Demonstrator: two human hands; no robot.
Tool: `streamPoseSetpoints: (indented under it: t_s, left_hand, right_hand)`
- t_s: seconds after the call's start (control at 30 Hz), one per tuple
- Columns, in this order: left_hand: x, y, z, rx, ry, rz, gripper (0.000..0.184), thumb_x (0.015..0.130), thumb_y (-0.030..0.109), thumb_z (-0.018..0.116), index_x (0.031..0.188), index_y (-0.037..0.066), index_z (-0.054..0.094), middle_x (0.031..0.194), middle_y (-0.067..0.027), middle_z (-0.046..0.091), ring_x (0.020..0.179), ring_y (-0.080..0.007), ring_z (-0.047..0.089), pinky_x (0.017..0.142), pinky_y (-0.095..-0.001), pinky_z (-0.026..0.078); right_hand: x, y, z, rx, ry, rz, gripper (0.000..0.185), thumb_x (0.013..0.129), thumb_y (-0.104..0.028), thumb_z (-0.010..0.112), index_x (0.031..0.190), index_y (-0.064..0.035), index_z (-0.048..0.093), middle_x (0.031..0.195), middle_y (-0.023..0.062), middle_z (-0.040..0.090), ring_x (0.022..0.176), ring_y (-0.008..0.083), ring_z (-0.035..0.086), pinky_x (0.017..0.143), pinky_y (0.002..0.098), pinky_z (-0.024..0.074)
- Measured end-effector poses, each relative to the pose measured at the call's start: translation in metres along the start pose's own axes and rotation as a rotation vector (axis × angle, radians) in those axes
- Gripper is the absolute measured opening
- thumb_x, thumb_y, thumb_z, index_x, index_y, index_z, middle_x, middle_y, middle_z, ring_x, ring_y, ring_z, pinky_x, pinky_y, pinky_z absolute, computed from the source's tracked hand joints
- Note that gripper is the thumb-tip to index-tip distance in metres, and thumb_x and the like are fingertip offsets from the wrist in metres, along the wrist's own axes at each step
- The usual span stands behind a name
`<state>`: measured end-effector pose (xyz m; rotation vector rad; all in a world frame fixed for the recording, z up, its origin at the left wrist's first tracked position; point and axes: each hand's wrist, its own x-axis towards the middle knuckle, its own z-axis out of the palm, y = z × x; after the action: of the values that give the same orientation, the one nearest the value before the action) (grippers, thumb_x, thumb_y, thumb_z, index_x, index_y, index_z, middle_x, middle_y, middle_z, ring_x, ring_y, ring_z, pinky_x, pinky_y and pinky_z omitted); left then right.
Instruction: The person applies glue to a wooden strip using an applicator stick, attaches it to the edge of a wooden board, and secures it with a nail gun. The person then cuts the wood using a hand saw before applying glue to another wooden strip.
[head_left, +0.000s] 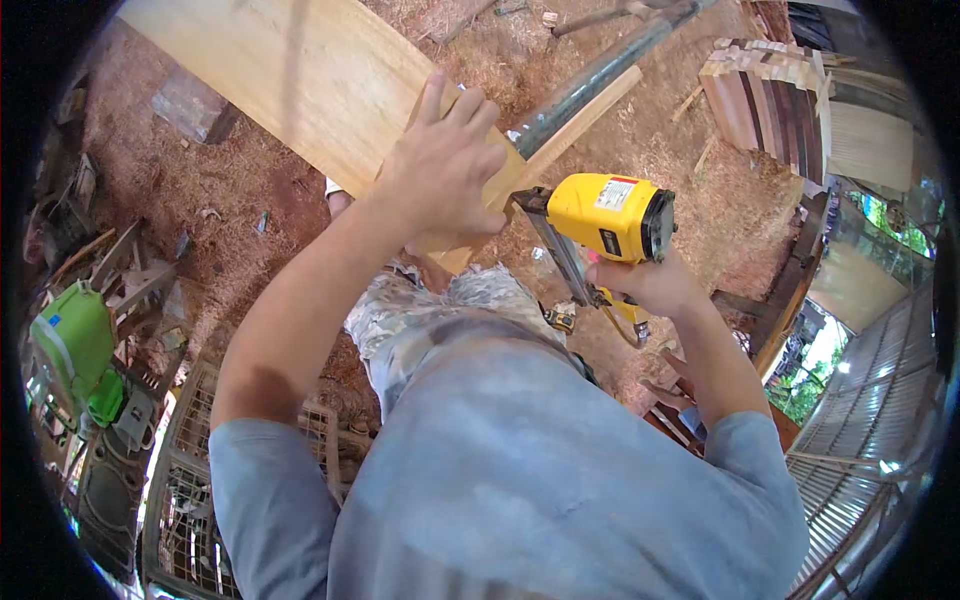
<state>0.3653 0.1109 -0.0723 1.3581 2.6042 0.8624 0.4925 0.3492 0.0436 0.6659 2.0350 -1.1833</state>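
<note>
A long pale wooden board (330,75) runs from the upper left to the middle of the view. My left hand (445,170) grips its near end, fingers spread across the wood and thumb over the right side, where a narrower wood piece (512,172) meets it. In my right hand (655,285) is a yellow nail gun (600,215), held by its handle. The gun's black nose points left, close to or touching the wood's edge; I cannot tell which. Its magazine slants downward below the body.
A dark metal pipe (590,85) and a wood strip (590,118) extend to the upper right. Stacked wood pieces (765,110) stand at the right. Shavings cover the ground, with a block (190,100) at left. A green bag (75,340) and a wire rack (190,490) are lower left.
</note>
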Motion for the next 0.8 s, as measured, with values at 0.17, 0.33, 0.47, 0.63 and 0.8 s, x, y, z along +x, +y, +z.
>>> streamPoseSetpoints:
  t_s: [0.17, 0.33, 0.47, 0.63, 0.8]
  left_hand:
    - [0.002, 0.0, 0.001, -0.04, -0.021, 0.003, 0.044, 0.054, 0.043, 0.078, 0.073, 0.004, 0.07, 0.122, -0.0185, 0.056, 0.132, -0.0351, 0.043, 0.118, -0.0609, 0.021]
    - [0.002, 0.0, 0.001, -0.037, -0.019, 0.005, 0.041, 0.054, 0.041, 0.079, 0.071, 0.005, 0.069, 0.121, -0.017, 0.055, 0.131, -0.0335, 0.045, 0.118, -0.0609, 0.022]
    - [0.002, 0.0, -0.005, -0.005, -0.026, 0.016, 0.048, 0.056, 0.046, 0.079, 0.081, 0.006, 0.075, 0.114, -0.0161, 0.057, 0.125, -0.033, 0.048, 0.118, -0.0575, 0.023]
    - [-0.021, 0.0, -0.003, -0.122, 0.114, 0.104, 0.036, 0.06, 0.033, 0.083, 0.077, 0.005, 0.068, 0.12, -0.0165, 0.056, 0.129, -0.0325, 0.047, 0.112, -0.0553, 0.032]
    - [-0.117, 0.055, 0.02, -0.356, 0.829, -0.667, 0.05, 0.065, 0.012, 0.09, 0.102, -0.003, 0.06, 0.119, -0.0184, 0.053, 0.115, -0.0306, 0.054, 0.088, -0.0369, 0.047]
  right_hand:
    - [0.002, -0.003, -0.003, 0.024, -0.04, 0.001, 0.03, 0.078, -0.012, 0.081, 0.104, -0.0073, 0.066, 0.078, 0.0001, 0.064, 0.063, 0.0101, 0.06, 0.056, 0.0284, 0.0478]
    - [0.004, -0.003, -0.005, -0.003, -0.074, -0.017, 0.029, 0.079, -0.011, 0.079, 0.104, -0.0073, 0.066, 0.076, -0.0002, 0.064, 0.063, 0.0098, 0.059, 0.055, 0.0283, 0.047]
    - [0.005, -0.007, -0.005, -0.027, -0.063, 0.086, 0.057, 0.075, -0.005, 0.08, 0.128, -0.0048, 0.06, 0.115, 0.0063, 0.069, 0.106, 0.0159, 0.064, 0.093, 0.0346, 0.0517]
    - [0.004, -0.024, -0.003, -0.105, -0.033, 0.104, 0.055, 0.076, -0.006, 0.078, 0.128, -0.0046, 0.06, 0.115, 0.0073, 0.069, 0.106, 0.0167, 0.065, 0.093, 0.0339, 0.0517]
    - [0.014, -0.001, -0.01, -0.169, -0.059, 0.073, 0.053, 0.076, -0.007, 0.076, 0.127, -0.0039, 0.061, 0.116, 0.0086, 0.07, 0.106, 0.0181, 0.066, 0.093, 0.0346, 0.0522]
